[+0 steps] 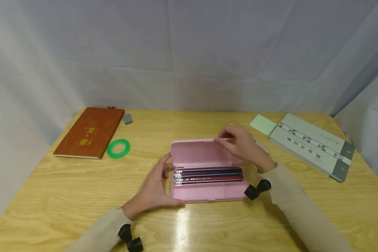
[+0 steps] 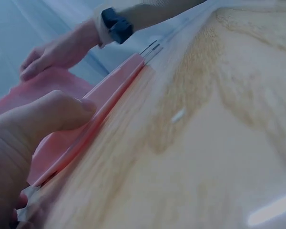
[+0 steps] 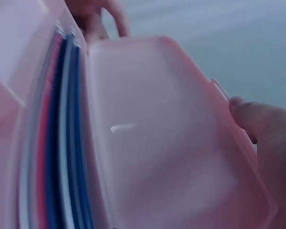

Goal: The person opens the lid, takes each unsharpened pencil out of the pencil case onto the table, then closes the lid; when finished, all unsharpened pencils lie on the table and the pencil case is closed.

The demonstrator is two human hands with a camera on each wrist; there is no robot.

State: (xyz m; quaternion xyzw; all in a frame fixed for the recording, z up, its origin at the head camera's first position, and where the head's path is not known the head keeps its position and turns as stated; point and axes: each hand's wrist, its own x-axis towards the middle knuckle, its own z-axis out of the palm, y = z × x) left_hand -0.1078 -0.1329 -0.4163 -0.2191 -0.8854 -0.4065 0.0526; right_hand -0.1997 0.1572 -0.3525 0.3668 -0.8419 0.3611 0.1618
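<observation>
A pink pencil case [image 1: 197, 192] lies on the table with its lid [image 1: 192, 154] raised at the back. Several dark and red pencils [image 1: 211, 175] fill its rear compartment, silver ends to the left; the two front compartments hold nothing. My left hand [image 1: 154, 185] spans the case's left end, thumb at the front corner and fingers at the back. With the right hand [image 1: 240, 145] I pinch the lid's upper edge right of its middle. In the right wrist view, the thumb sits beside the clasp tab [image 3: 220, 89] on the lid's rim.
To the left lie a brown notebook [image 1: 91, 134], a grey eraser [image 1: 127, 119] and a green tape roll [image 1: 111, 149]. On the right are a pale green paper pad [image 1: 263, 124] and a grey-green book [image 1: 312, 147]. White cloth [image 1: 189, 70] hangs behind the table.
</observation>
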